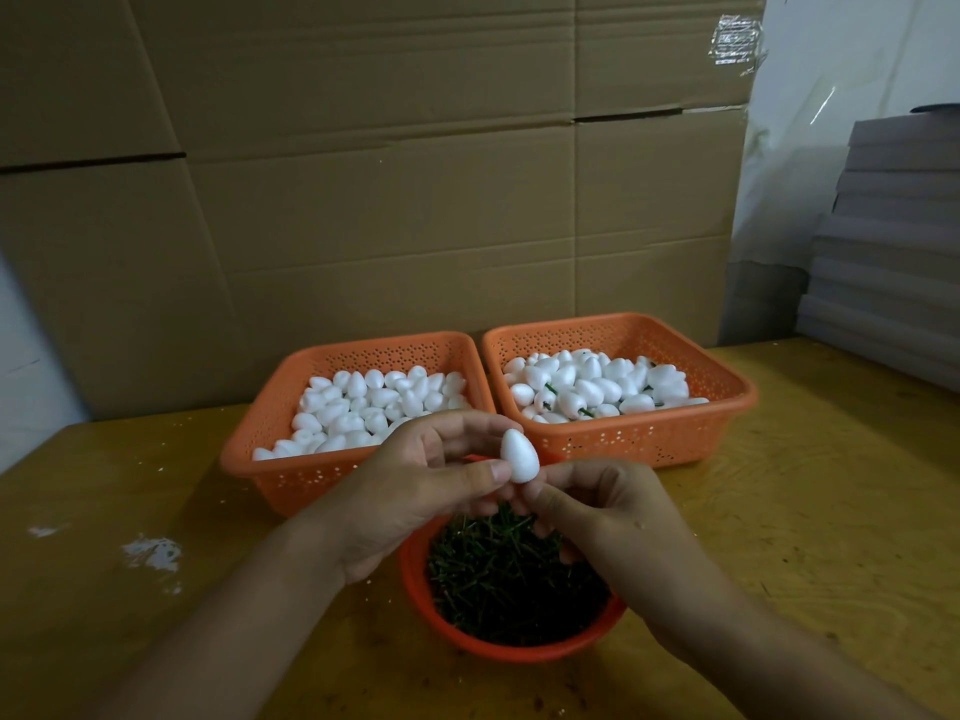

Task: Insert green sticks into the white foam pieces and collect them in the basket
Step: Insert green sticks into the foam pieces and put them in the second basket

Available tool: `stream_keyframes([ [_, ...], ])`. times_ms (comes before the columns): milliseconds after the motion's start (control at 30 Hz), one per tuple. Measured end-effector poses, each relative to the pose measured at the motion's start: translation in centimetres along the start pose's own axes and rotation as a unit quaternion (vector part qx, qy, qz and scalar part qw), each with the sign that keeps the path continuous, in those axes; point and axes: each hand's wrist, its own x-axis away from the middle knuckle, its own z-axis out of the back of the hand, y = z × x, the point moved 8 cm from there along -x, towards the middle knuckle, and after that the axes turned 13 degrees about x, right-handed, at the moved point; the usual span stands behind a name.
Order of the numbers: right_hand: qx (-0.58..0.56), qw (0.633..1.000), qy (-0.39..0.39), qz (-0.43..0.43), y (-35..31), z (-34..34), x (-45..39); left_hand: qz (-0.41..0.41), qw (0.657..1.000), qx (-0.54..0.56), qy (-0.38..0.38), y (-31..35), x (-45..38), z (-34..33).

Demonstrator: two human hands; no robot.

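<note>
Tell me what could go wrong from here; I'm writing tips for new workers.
1. The foam egg is only pinched at the fingertips of the left hand and right hand, so a hard push could slip or dent it.
2. The bowl of green sticks sits right under both wrists and could get knocked.
3. The two orange baskets touch, so finished eggs might land among plain ones.

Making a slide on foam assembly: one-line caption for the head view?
Both hands hold a white foam egg above a bowl of green sticks.
</note>
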Motion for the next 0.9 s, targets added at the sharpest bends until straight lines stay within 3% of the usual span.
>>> stream_keyframes([
  [300, -0.027, 0.998, 0.06, 0.012, -0.1, 1.1, 0.1, -0.033, 0.999, 0.015, 0.029, 0.5, 0.0, -0.3],
  [500, -0.01, 0.998, 0.06, 0.028, -0.6, 0.9, 0.3, -0.059, 0.998, -0.006, 0.034, 0.6, 0.1, -0.8],
  [900, -0.023, 0.999, -0.028, 0.027, -0.5, -0.3, 0.4, -0.022, 1.0, -0.004, -0.012, 0.8, 0.3, -1.1],
])
